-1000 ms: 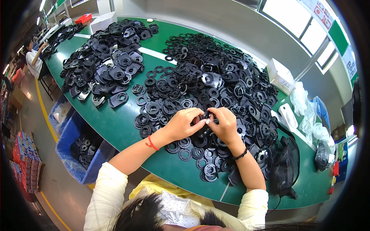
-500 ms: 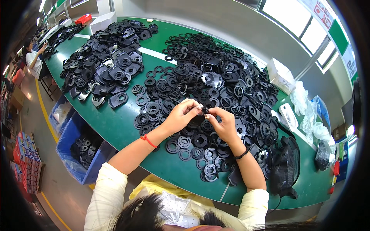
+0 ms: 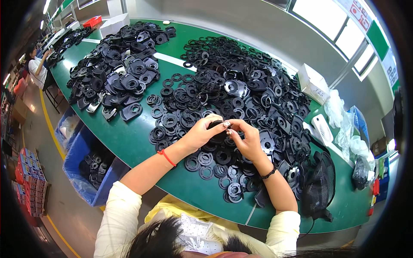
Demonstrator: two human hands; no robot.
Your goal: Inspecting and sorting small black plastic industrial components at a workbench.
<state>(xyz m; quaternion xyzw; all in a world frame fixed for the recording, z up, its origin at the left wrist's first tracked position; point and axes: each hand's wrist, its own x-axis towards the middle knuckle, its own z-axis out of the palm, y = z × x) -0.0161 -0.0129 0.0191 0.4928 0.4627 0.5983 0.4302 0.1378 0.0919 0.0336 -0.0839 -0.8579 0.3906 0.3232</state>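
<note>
Both hands meet over the near side of a big heap of black plastic parts (image 3: 254, 99). My left hand (image 3: 202, 134) is closed on a round black plastic part (image 3: 217, 133), with the thumb along its upper edge. Thumb and fingertips of my right hand (image 3: 247, 139) pinch at the right edge of the same part; the fingers partly cover it, so its full shape is hidden. Flat black rings (image 3: 206, 158) lie just below the hands on the green table (image 3: 167, 178). Black plates with round holes lie among the rings.
A second heap of black plates (image 3: 124, 73) lies to the left. Blue bins (image 3: 79, 172) stand below the left table edge. On the right are a white box (image 3: 313, 81), a white handheld device (image 3: 322, 130), clear bags (image 3: 340, 116) and a black mesh bag (image 3: 318, 187). A co-worker (image 3: 38, 66) is far left.
The round part has turned in my fingers, and more of its dark face shows beside my left thumb. My fingertips have shifted slightly; both forearms stay in nearly the same place.
</note>
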